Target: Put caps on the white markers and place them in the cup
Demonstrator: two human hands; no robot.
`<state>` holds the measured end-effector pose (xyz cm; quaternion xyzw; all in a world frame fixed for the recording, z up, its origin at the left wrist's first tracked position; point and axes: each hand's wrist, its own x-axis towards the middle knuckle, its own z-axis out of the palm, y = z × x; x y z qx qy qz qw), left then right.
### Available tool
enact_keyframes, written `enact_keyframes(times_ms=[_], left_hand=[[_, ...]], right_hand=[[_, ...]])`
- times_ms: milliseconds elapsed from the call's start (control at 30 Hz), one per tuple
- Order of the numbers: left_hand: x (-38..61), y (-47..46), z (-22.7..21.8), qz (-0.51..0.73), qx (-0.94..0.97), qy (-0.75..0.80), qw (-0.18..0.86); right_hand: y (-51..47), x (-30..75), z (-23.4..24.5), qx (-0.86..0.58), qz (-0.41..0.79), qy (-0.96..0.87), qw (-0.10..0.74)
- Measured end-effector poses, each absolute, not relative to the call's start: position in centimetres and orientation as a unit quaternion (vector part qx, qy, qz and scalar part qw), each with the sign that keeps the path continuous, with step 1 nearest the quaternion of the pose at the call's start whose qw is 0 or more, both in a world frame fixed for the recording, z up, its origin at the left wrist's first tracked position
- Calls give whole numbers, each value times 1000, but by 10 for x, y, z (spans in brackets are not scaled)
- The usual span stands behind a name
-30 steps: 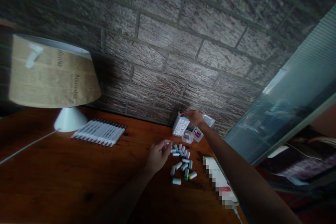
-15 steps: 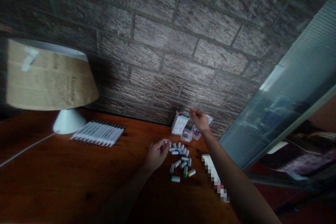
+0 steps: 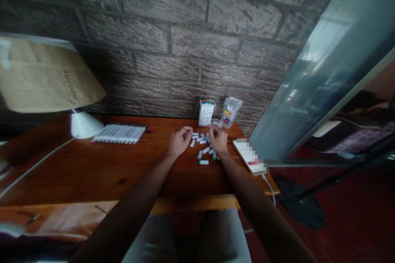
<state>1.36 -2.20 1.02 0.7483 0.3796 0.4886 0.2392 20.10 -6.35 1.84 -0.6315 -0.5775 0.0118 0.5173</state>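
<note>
Here, at the far right of the bench point(image 3: 92, 172), the caps point(image 3: 203, 151) are best pinched singly, with the fingers of left hand point(image 3: 179, 141) and right hand point(image 3: 218, 139) curled closed over them, though whether one is gripped cannot be told.

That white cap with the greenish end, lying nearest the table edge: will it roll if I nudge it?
Likely yes: the short white cylindrical cap lies on its side on the smooth wooden table, so a sideways nudge probably rolls it. It looks small and plastic, so probably light and stiff, easy to pinch.
</note>
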Motion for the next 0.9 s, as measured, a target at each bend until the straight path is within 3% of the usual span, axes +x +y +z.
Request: enact_keyframes(times_ms=[233, 533, 733, 900], left_hand=[[6, -15, 0, 451, 763, 430, 172], [6, -16, 4, 450, 799, 386, 103], [17, -37, 11, 270, 932, 208, 123], [27, -44, 5, 197, 952, 206, 112]], right_hand=[[-73, 205, 19, -639, -29, -603, 476], [-71, 202, 22, -581, 34, -596, 553], [-68, 205, 15, -586, 51, -581, 563], [-65, 202, 20, -593, 7, -544, 594]])
